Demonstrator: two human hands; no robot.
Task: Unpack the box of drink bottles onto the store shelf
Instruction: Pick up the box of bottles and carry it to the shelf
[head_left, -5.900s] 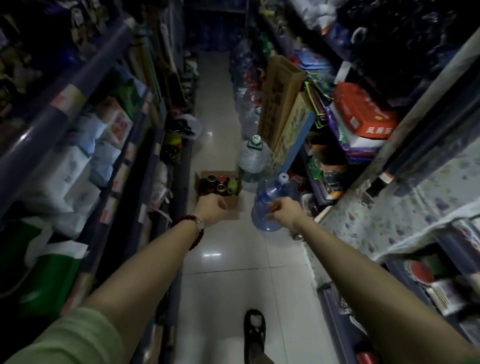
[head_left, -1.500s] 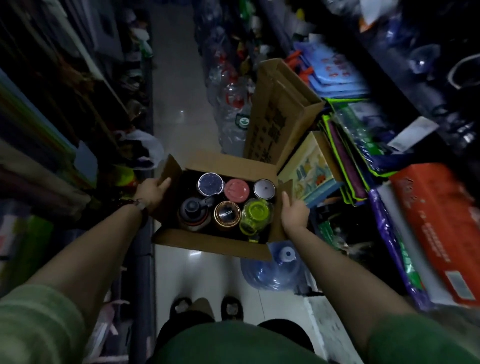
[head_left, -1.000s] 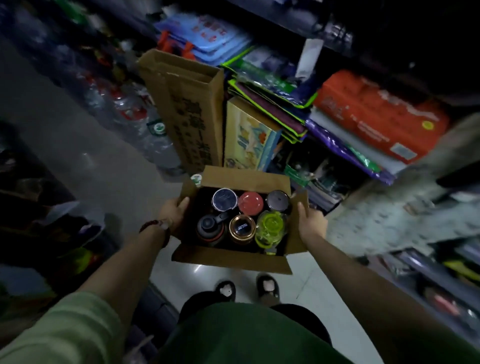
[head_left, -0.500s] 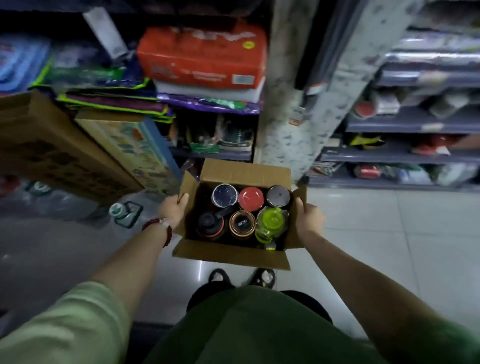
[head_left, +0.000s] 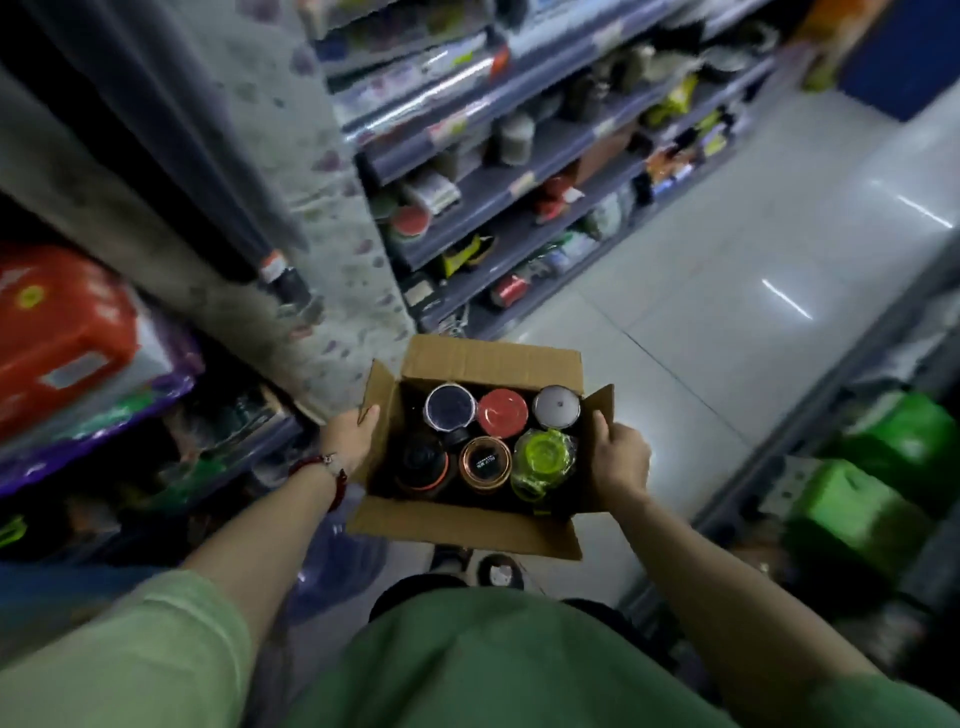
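Note:
I carry an open cardboard box (head_left: 467, 525) in front of my waist. Several drink bottles stand upright inside it, seen from above: a dark-lidded one (head_left: 450, 408), a red-lidded one (head_left: 502, 412), a white-lidded one (head_left: 556, 407), a black one (head_left: 422, 457), a copper-rimmed one (head_left: 485, 461) and a lime green one (head_left: 543, 457). My left hand (head_left: 349, 438) grips the box's left side below the flap. My right hand (head_left: 618, 460) grips the right side, thumb on the flap. Grey store shelves (head_left: 524, 176) run away ahead, stocked with goods.
A speckled pillar (head_left: 322, 249) stands ahead on the left, with red and purple packs (head_left: 62, 332) on the rack beside it. A blue water jug (head_left: 337, 566) sits on the floor by my left leg. Green packs (head_left: 862, 499) fill the right rack. Pale tiled floor (head_left: 753, 249) stretches ahead.
I picked the box up off the floor with both hands and have kept turning right with it. The tall cartons have left the view; the pillar and grey shelves now lie ahead.

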